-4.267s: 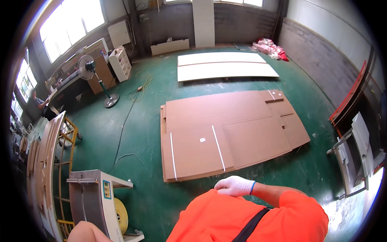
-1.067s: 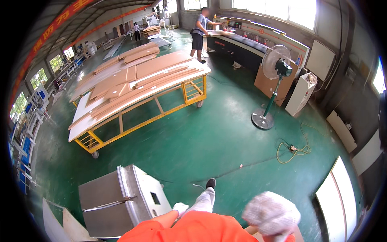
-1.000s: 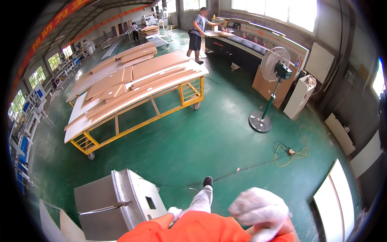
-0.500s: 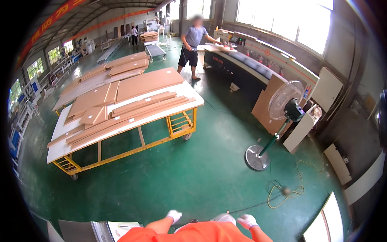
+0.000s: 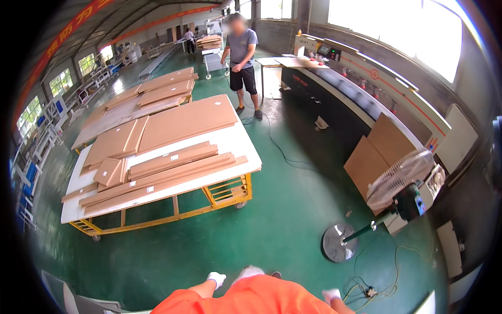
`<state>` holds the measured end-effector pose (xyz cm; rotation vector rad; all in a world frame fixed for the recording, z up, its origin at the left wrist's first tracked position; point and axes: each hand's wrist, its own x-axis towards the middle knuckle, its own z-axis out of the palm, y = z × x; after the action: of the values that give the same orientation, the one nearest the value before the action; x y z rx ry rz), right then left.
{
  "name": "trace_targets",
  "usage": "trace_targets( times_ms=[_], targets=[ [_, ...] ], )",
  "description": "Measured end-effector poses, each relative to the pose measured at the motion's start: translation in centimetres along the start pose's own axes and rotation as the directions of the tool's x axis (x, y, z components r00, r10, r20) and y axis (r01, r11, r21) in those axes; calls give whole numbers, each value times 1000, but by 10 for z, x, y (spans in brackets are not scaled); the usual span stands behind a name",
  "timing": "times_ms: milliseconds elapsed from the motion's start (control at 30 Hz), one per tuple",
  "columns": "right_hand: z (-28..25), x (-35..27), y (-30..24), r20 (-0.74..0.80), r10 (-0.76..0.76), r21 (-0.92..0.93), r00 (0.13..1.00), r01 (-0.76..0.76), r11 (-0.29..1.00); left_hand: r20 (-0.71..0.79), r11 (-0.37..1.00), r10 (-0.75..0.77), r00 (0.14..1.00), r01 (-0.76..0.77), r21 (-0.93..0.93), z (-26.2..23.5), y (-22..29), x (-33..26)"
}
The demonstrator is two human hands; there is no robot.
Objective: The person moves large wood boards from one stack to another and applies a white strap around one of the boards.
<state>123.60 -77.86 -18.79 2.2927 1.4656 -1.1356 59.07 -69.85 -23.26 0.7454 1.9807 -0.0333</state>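
My left hand point(image 5: 216, 279), in a white glove, hangs beside my orange top point(image 5: 256, 295) at the lower edge. Its fingers look curled together, with nothing visible in them. My right hand point(image 5: 331, 295), also white-gloved, is out to the right, low over the green floor. Its fingers are too small and blurred to read. Neither hand touches anything outside my body. Ahead to the left stands a yellow-framed trolley point(image 5: 172, 215) with a white top point(image 5: 230, 137), carrying flat brown panels point(image 5: 188, 123) and long narrow brown strips point(image 5: 172, 161).
To the right stand a pedestal fan point(image 5: 400, 180) and a loose yellow cable point(image 5: 396, 267). A long machine point(image 5: 314, 102) runs along the window wall, with brown boards point(image 5: 361, 167) leaning against it. A co-worker point(image 5: 242, 57) stands beyond the trolley; another panel stack point(image 5: 125, 112) lies behind it.
My view has shifted forward, bringing the fan and trolley nearer. My right hand has swung outward. The co-worker has left the machine's end and drawn the arm back, now facing this way.
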Motion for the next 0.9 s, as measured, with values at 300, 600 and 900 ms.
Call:
trace_targets(
  times_ms=[300, 600, 900],
  targets=[
    [-341, 196, -378, -319, -379, 409, 869, 487, 772, -234, 954, 151, 960, -204, -220, 14, 224, 12],
    [-455, 370, -419, -120, -360, 217, 925, 379, 900, -400, 724, 423, 813, -569, -391, -106, 565, 40],
    [-569, 635, -457, 544, 50, 102, 838, -126, 987, -542, 552, 196, 817, -549, -628, -161, 734, 164]
  ],
)
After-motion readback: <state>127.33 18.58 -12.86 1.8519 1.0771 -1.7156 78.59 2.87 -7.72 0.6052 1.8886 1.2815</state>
